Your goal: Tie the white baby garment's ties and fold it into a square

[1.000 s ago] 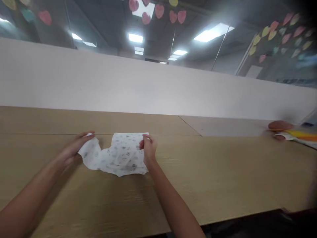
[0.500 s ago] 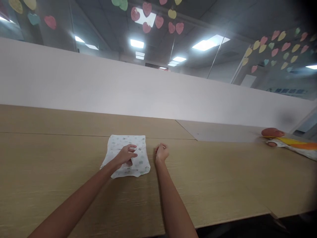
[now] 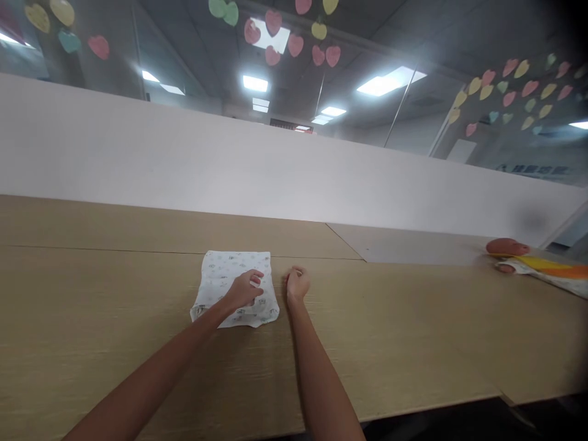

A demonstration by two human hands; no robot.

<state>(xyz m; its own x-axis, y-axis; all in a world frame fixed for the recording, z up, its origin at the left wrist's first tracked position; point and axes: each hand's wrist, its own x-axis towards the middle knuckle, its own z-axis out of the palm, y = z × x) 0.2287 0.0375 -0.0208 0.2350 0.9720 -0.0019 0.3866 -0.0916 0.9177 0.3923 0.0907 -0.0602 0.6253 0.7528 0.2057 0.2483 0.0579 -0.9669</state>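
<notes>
A white cloth [image 3: 218, 275] printed with small grey and green figures lies folded into a rough square on the table, its lower left corner rumpled. My left hand [image 3: 244, 290] rests on or just over the cloth's right half, fingers loosely bent and apart from the thumb; whether it touches the fabric I cannot tell. Just right of the cloth's edge, my right hand [image 3: 298, 285] lies on the tabletop with its fingers curled in, apart from the cloth. Nothing shows in its grip.
The wooden table [image 3: 413, 331] spreads wide, with a grey panel [image 3: 404, 246] at the back. At the far right lies a doll [image 3: 508, 247] by yellow, orange and white cloth [image 3: 549, 267]. A white low wall [image 3: 229, 165] stands behind, with glass above bearing heart-shaped paper notes.
My left hand has slid a little to the right across the cloth. The cloth's lower left corner has drawn in slightly. My right hand has shifted slightly left.
</notes>
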